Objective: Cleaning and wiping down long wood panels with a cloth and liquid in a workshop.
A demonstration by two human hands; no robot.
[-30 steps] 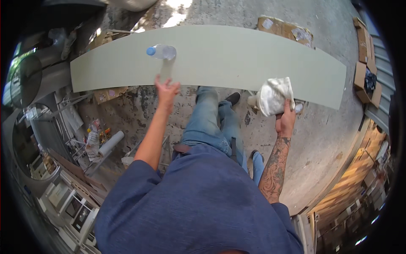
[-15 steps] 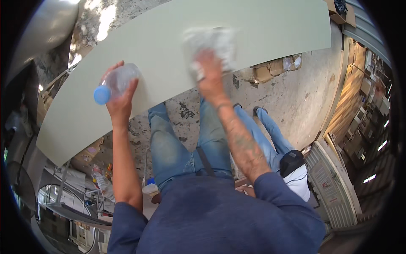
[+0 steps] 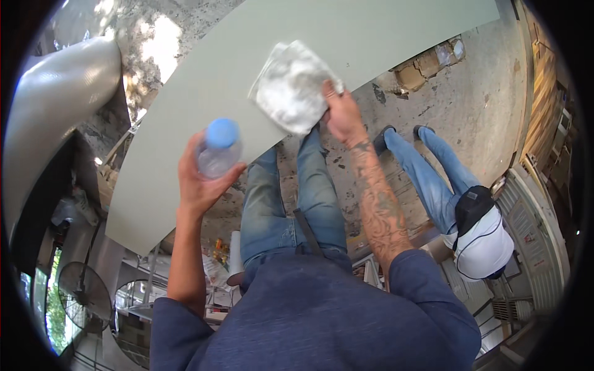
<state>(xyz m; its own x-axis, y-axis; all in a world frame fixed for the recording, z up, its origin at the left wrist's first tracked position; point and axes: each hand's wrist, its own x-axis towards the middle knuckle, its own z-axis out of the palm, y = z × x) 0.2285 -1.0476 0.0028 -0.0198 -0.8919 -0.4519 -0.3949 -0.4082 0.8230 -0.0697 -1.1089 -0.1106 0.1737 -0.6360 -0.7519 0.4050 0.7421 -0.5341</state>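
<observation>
My left hand (image 3: pixel 204 180) is wrapped round a clear plastic bottle (image 3: pixel 218 159) with a blue cap, its cap end tipped up toward me. The bottle is slightly blurred. My right hand (image 3: pixel 341 111) grips one edge of a folded white cloth (image 3: pixel 294 86) that has grey smudges on it. Both hands are over the near edge of a long pale green panel (image 3: pixel 204 80). The cloth is spread out above the panel; whether it touches the surface I cannot tell.
Another person in a white cap (image 3: pixel 486 247) and jeans stands to my right. Torn cardboard (image 3: pixel 411 75) lies on the stained floor beyond the panel's near edge. A silvery wrapped bulk (image 3: pixel 62 105) is at the far left, with a round fan (image 3: pixel 85 290) below it.
My right hand has drawn the cloth nearer and now holds it by its right edge. In my left hand the bottle has turned, bringing its cap upward. The whole view has shifted.
</observation>
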